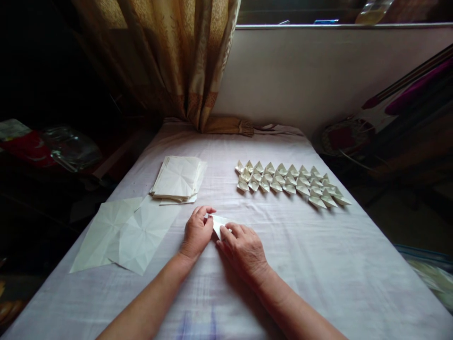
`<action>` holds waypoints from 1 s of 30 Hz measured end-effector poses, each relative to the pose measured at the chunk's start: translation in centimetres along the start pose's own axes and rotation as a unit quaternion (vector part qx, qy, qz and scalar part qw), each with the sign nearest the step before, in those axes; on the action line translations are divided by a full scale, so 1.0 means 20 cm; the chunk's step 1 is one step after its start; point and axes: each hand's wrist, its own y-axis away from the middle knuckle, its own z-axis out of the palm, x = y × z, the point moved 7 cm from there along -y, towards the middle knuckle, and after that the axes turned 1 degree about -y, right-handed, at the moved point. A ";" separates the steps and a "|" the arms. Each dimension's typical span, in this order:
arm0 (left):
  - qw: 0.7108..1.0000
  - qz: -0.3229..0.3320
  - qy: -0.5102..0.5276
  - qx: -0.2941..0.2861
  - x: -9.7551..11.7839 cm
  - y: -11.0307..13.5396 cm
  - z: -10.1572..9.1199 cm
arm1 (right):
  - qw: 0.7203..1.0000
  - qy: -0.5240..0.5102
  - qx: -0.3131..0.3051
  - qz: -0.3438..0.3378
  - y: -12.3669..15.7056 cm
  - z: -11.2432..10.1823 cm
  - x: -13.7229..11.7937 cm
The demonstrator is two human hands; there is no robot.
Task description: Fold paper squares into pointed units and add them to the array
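Note:
My left hand [197, 231] and my right hand [243, 247] meet at the middle of the table, both pinched on a small folded piece of white paper [218, 222] that lies on the cloth. Only a corner of that paper shows between the fingers. Two creased square sheets [127, 233] lie flat to the left of my left hand. Behind them sits a stack of creased paper squares [179, 178]. To the right, several small folded paper pieces [290, 182] stand in neat rows.
A white cloth [318, 264] covers the table. A patterned curtain [177, 61] hangs at the far edge against a pale wall [318, 71]. Dark clutter and a red package [28, 146] lie to the left, and bags and rods [406, 94] to the right.

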 end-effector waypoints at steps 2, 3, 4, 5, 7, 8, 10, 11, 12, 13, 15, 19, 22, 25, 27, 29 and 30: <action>0.999 -0.014 0.028 -0.023 -0.02 0.03 0.01 | 1.000 -0.014 0.010 -0.005 0.01 0.01 0.02; 0.998 -0.018 0.040 -0.040 -0.03 0.05 0.01 | 1.000 -0.021 0.018 -0.011 0.02 0.01 0.02; 0.997 -0.016 0.047 -0.057 -0.04 0.06 0.00 | 0.999 -0.030 0.026 -0.020 0.03 0.00 0.03; 0.996 -0.011 0.053 -0.073 -0.04 0.07 -0.01 | 0.998 -0.038 0.033 -0.028 0.03 0.00 0.04; 0.992 0.043 0.034 -0.117 -0.02 0.09 -0.05 | 0.997 -0.051 0.044 -0.039 0.04 -0.01 0.05; 0.988 0.093 0.010 -0.126 0.00 0.10 -0.08 | 0.996 -0.057 0.049 -0.040 0.05 -0.02 0.06; 0.972 0.189 -0.035 -0.136 0.05 0.13 -0.12 | 0.995 -0.072 0.061 -0.039 0.05 -0.03 0.06; 0.964 0.224 -0.059 -0.133 0.06 0.15 -0.14 | 0.994 -0.080 0.065 -0.036 0.05 -0.03 0.07; 0.956 0.251 -0.083 -0.127 0.07 0.16 -0.15 | 0.993 -0.088 0.067 -0.033 0.05 -0.04 0.07; 0.949 0.273 -0.106 -0.117 0.07 0.17 -0.16 | 0.993 -0.094 0.069 -0.028 0.04 -0.04 0.07; 0.935 0.309 -0.146 -0.091 0.08 0.17 -0.16 | 0.992 -0.103 0.072 -0.021 0.04 -0.04 0.07; 0.901 0.380 -0.204 -0.051 0.10 0.18 -0.13 | 0.990 -0.105 0.088 -0.028 0.04 -0.06 0.07; 0.882 0.413 -0.225 -0.034 0.13 0.19 -0.11 | 0.990 -0.107 0.088 -0.029 0.04 -0.06 0.06; 0.887 0.406 -0.216 -0.044 0.13 0.18 -0.11 | 0.991 -0.111 0.077 -0.022 0.04 -0.06 0.06; 0.900 0.380 -0.203 -0.067 0.13 0.17 -0.11 | 0.991 -0.121 0.062 -0.015 0.04 -0.05 0.05; 0.915 0.344 -0.189 -0.091 0.11 0.16 -0.10 | 0.990 -0.133 0.047 -0.001 0.04 -0.04 0.06; 0.922 0.326 -0.184 -0.099 0.11 0.15 -0.10 | 0.990 -0.136 0.042 0.006 0.05 -0.04 0.06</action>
